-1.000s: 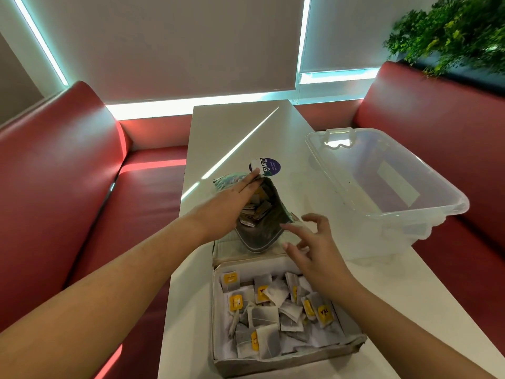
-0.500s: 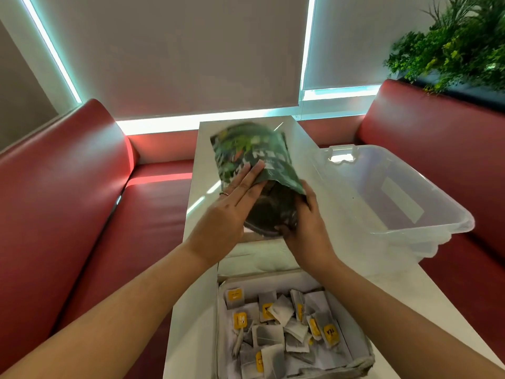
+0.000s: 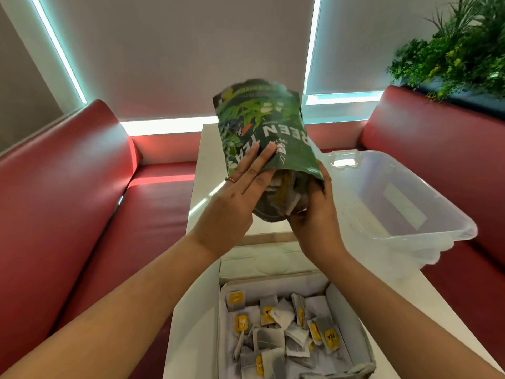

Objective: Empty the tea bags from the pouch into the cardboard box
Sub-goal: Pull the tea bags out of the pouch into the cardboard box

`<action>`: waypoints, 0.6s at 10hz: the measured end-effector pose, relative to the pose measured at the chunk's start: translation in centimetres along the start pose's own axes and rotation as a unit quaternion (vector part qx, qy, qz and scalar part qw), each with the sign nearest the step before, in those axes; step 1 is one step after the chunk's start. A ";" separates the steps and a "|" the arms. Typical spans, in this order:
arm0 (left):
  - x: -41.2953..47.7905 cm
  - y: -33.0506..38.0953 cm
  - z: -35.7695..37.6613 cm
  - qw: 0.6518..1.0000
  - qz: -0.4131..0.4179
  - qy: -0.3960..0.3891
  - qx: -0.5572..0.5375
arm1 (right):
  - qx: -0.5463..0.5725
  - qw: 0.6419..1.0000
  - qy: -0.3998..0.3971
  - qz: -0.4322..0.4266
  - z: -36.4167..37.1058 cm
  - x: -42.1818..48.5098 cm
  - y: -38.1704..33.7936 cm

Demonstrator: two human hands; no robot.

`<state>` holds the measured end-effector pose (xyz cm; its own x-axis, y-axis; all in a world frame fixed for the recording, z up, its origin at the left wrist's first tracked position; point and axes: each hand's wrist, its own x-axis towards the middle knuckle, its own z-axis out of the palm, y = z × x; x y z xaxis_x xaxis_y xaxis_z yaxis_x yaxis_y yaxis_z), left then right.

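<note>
A green tea pouch [image 3: 262, 127] is held upside down in the air, its open mouth facing me and down. Tea bags show inside the mouth. My left hand [image 3: 235, 198] lies flat against the pouch's front and left side. My right hand [image 3: 314, 214] grips the right edge of the mouth, fingers curled inside. Below, near me, stands the open cardboard box [image 3: 276, 272] lined with white paper. Several tea bags [image 3: 284, 329] with yellow tags lie in it.
A clear plastic tub [image 3: 426, 203] sits on the white table [image 3: 453, 318] to the right of the pouch. Red padded benches [image 3: 68, 209] run along both sides and the back. A green plant [image 3: 453, 53] stands at the upper right.
The pouch has gone from lying on the table to being lifted and turned mouth-down above the box. My right hand has come up and taken hold of its mouth.
</note>
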<state>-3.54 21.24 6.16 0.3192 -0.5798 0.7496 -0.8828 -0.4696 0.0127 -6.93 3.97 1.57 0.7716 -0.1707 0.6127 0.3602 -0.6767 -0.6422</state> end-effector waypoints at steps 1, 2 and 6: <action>-1.3 -0.4 1.6 0.997 -0.069 -0.034 -0.005 | -0.011 0.999 -0.042 0.030 0.0 -0.6 0.3; -2.9 -0.6 2.7 0.990 -0.124 -0.053 -0.038 | -0.004 0.998 -0.066 0.012 0.4 -1.7 0.8; -4.4 0.5 4.3 0.962 -0.226 -0.118 -0.098 | -0.091 0.978 -0.169 -0.084 0.6 -4.9 2.3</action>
<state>-3.91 20.76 0.02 0.7341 -0.4930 0.4669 -0.6767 -0.5876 0.4435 -9.52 3.66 -3.19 0.8495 0.1800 0.4959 0.4217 -0.7965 -0.4333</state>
